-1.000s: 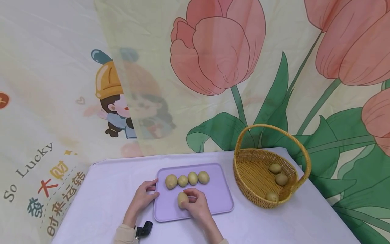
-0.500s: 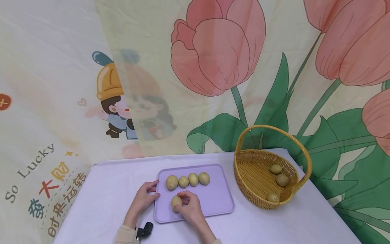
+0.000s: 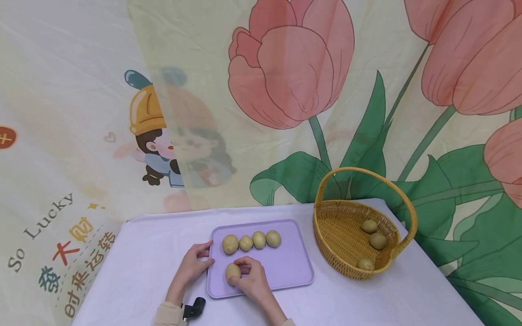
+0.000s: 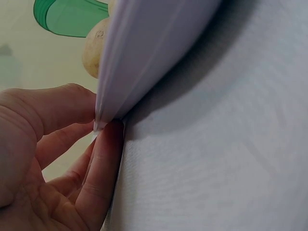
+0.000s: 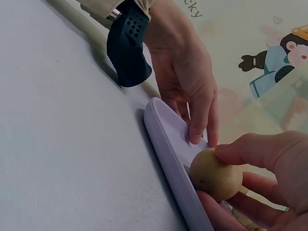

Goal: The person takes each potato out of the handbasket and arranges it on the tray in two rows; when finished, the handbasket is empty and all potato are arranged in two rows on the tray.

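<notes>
In the head view a lilac tray [image 3: 287,269] lies on the table. Its left rim is pinched by my left hand [image 3: 192,265]; the left wrist view shows the thumb [image 4: 67,103] over the rim and a finger [image 4: 103,168] at its underside. My right hand [image 3: 255,281] grips a potato [image 3: 232,272] low over the tray's front left part, thumb and fingers around it. The same potato [image 5: 214,175] shows in the right wrist view, close to the tray's front rim. Behind it, several potatoes [image 3: 258,240] stand in a row along the tray's back half.
A wicker basket [image 3: 332,246] with a tall arched handle stands right of the tray, with three potatoes [image 3: 377,241] inside. White cloth [image 3: 163,231] covers the table. A printed curtain [image 3: 216,149] hangs behind. A black device [image 3: 195,308] sits at the left wrist.
My right hand has moved left across the tray with the potato, to below the left end of the row. The left hand keeps its hold on the rim.
</notes>
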Demonstrator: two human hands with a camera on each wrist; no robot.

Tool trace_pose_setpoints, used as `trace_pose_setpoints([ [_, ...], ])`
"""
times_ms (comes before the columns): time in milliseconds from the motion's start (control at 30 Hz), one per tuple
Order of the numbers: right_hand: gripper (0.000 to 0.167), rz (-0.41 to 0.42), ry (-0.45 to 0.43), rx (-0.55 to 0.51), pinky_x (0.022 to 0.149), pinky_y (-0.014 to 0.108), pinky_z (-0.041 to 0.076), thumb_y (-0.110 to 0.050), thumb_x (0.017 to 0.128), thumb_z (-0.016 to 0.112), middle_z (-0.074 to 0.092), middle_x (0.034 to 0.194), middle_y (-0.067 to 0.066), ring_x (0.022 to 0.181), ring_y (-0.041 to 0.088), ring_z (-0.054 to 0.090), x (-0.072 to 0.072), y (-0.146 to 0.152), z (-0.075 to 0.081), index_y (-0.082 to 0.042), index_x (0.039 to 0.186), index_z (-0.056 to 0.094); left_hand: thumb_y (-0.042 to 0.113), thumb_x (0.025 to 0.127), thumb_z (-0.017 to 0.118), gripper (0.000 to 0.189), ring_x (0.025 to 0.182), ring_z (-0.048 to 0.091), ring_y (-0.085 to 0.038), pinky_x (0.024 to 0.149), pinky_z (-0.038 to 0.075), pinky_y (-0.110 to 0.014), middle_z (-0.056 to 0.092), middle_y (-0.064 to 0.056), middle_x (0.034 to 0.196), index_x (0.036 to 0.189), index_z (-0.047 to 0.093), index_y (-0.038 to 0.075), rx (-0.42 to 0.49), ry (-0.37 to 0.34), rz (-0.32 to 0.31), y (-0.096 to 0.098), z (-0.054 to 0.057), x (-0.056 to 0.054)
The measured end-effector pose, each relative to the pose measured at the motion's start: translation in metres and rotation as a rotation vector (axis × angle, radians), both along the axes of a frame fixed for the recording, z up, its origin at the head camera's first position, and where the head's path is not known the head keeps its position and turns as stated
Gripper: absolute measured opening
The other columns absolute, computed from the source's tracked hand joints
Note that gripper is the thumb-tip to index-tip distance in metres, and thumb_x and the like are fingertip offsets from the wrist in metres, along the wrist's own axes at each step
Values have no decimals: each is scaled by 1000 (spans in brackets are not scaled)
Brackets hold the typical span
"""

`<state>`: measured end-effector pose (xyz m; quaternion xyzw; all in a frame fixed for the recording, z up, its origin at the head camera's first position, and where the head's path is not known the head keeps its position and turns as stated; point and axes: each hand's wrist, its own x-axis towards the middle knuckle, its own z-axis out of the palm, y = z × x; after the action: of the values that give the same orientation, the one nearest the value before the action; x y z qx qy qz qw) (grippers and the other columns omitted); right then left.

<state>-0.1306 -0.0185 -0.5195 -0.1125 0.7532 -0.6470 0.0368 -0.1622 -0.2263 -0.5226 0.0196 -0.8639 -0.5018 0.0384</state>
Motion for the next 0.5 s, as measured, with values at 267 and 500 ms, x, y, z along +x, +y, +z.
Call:
trace_pose_setpoints([
  [267, 38, 16, 31, 49, 73, 29, 56, -1, 69, 80, 70, 101, 13, 88, 26, 70, 1, 1, 1, 2, 105, 68, -5, 76, 74, 57, 104, 63, -32, 83, 51, -28, 60, -17, 114, 131, 60, -4, 3, -16, 8, 0, -2, -1],
  [500, 38, 7, 34, 82, 74, 30, 56, -3, 70, 80, 69, 101, 11, 87, 23, 70, 0, 0, 1, 2, 106, 69, -4, 77, 75, 57, 104, 62, -32, 85, 52, -32, 59, -17, 116, 132, 59, -3, -10, -22, 3, 0, -1, 0],
])
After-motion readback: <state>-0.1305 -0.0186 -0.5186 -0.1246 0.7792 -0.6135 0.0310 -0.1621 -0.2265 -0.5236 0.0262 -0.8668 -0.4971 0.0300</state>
